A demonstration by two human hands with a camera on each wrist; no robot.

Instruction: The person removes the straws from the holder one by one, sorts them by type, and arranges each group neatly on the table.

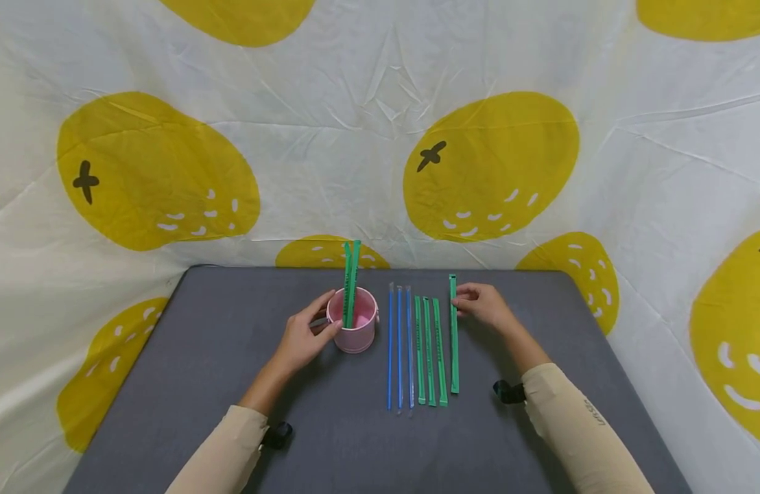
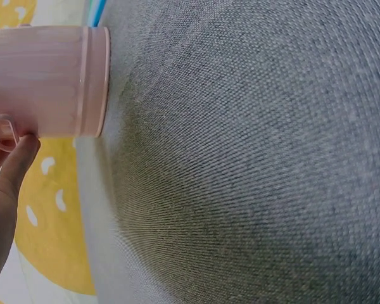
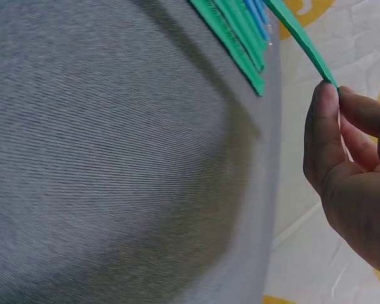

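My left hand (image 1: 301, 337) grips a small pink bucket (image 1: 356, 340) on the table, thumb and fingers spread round its side near the rim. Two green paper-wrapped straws (image 1: 352, 283) stand in the bucket, leaning close together. In the left wrist view, fingertips (image 2: 24, 152) meet the pink wall beside a handle lug. Farther right, my right hand (image 1: 482, 306) pinches another green wrapped straw (image 1: 454, 357) near its far end. The right wrist view shows this straw (image 3: 297, 35) lifted over the table between thumb and fingers.
Three more green wrapped straws (image 1: 429, 357) lie side by side left of the right hand. Beside them are three blue straws (image 1: 400, 357) in clear wrappers. The dark grey table (image 1: 343, 439) ends at a white curtain (image 1: 330, 171) printed with yellow fruit.
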